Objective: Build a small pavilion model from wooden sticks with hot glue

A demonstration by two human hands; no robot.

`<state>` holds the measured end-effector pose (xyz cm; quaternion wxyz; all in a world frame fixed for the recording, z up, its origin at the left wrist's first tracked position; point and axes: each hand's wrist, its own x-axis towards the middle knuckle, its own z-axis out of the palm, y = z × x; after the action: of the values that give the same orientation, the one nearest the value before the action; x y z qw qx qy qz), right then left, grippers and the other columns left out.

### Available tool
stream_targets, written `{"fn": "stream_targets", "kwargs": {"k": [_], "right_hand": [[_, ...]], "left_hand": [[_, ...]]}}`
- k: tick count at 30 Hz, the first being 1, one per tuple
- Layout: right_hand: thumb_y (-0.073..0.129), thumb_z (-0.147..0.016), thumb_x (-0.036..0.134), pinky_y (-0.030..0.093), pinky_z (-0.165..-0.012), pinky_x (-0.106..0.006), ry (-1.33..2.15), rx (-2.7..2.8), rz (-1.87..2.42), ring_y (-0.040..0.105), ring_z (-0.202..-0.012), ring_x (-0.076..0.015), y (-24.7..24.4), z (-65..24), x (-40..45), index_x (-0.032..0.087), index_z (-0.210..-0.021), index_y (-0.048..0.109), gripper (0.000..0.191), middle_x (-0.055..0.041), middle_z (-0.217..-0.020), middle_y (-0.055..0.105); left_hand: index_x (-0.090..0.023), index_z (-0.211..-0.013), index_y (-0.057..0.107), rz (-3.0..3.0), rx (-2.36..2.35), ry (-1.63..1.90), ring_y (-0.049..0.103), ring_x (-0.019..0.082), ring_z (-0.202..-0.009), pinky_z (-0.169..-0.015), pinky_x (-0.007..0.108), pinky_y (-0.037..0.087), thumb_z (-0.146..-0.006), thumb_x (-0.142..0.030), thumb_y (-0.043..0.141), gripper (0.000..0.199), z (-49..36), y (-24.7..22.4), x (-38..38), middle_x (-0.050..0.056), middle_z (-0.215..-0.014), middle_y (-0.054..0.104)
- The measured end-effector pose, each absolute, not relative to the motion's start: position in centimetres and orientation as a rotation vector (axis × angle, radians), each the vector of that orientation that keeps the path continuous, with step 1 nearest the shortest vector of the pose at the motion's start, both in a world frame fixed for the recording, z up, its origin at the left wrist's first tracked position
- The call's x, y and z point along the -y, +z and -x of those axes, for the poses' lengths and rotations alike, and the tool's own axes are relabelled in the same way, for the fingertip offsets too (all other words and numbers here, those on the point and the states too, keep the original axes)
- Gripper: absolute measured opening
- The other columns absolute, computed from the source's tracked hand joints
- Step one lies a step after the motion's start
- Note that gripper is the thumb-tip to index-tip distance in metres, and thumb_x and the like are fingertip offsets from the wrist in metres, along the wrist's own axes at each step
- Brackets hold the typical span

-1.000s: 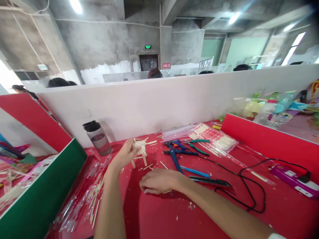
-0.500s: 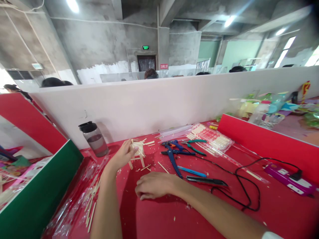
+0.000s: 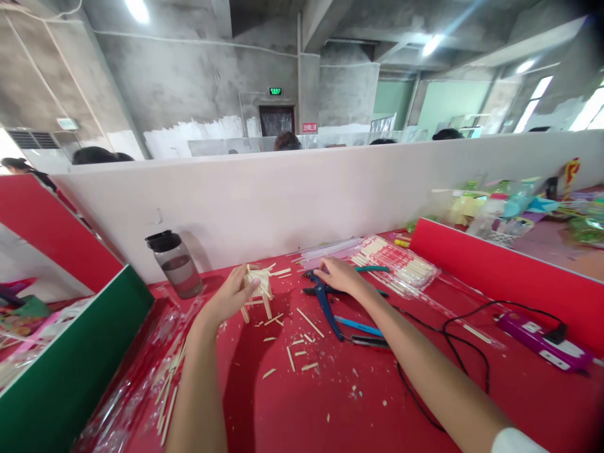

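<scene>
My left hand (image 3: 232,294) is closed around the left side of a small model built of wooden sticks (image 3: 258,286). The model stands on stick legs on the red table, and its top looks like a small platform. My right hand (image 3: 338,275) lies over a blue corded tool, which looks like a glue gun and is mostly covered by it. Its fingers point down and their tips are hidden, so I cannot tell whether they grip. Beside it lie a blue-handled cutter (image 3: 326,308) and green-handled pliers (image 3: 372,269).
Loose stick pieces (image 3: 290,358) are scattered on the red table (image 3: 292,415). A water bottle (image 3: 175,264) stands at the back left. Packed sticks (image 3: 401,261) lie back right. A black cord (image 3: 455,336) runs to a purple power strip (image 3: 542,343). Low partitions (image 3: 283,201) border the table.
My right hand has moved from the table in front of the model, forward and right onto the blue corded tool. Stick scraps it covered now show. My left hand stays on the model.
</scene>
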<state>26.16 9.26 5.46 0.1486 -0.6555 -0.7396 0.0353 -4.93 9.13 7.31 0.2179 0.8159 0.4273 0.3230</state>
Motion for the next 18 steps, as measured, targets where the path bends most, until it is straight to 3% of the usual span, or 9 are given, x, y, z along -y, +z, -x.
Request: {"fn": "stream_targets", "kwargs": {"k": [2, 7, 12, 18], "right_hand": [[0.051, -0.096, 0.044, 0.044, -0.08, -0.03, 0.091, 2.052, 2.015, 0.066, -0.101, -0.0279, 4.5, -28.0, -10.1, 0.012, -0.11, 0.063, 0.036, -0.018, -0.108, 0.07], [0.052, -0.093, 0.052, 0.047, -0.081, -0.037, 0.146, 1.968, 2.177, 0.067, -0.102, -0.035, 2.1, -28.9, -10.8, 0.007, -0.113, 0.062, 0.05, -0.0249, -0.107, 0.07], [0.047, -0.097, 0.044, 0.046, -0.087, -0.036, 0.228, 1.911, 2.172, 0.066, -0.107, -0.0331, 0.9, -28.6, -11.1, 0.01, -0.103, 0.067, 0.04, -0.024, -0.108, 0.07], [0.036, -0.101, 0.035, 0.047, -0.084, -0.039, 0.368, 1.786, 1.998, 0.067, -0.1, -0.0307, 1.6, -29.3, -11.6, 0.007, -0.112, 0.057, 0.036, -0.0255, -0.104, 0.069]], "left_hand": [[-0.017, -0.103, 0.056, -2.255, -1.213, 0.888, 0.058, 0.023, -0.094, -0.088, 0.038, 0.049, -0.09, -0.049, 0.047, 0.036, 5.0, 7.3, -9.1, 0.007, -0.098, 0.061], [-0.018, -0.102, 0.055, -2.248, -1.228, 0.882, 0.057, 0.023, -0.097, -0.089, 0.036, 0.049, -0.089, -0.051, 0.048, 0.037, 5.1, 7.6, -8.9, 0.006, -0.1, 0.06], [-0.018, -0.098, 0.056, -2.27, -1.197, 0.887, 0.058, 0.023, -0.094, -0.088, 0.037, 0.049, -0.09, -0.051, 0.046, 0.035, 5.0, 8.0, -8.6, 0.006, -0.097, 0.06], [-0.019, -0.093, 0.058, -2.324, -1.237, 0.918, 0.057, 0.024, -0.092, -0.089, 0.04, 0.047, -0.091, -0.047, 0.046, 0.03, 5.0, 7.9, -8.8, 0.006, -0.095, 0.061]]}}
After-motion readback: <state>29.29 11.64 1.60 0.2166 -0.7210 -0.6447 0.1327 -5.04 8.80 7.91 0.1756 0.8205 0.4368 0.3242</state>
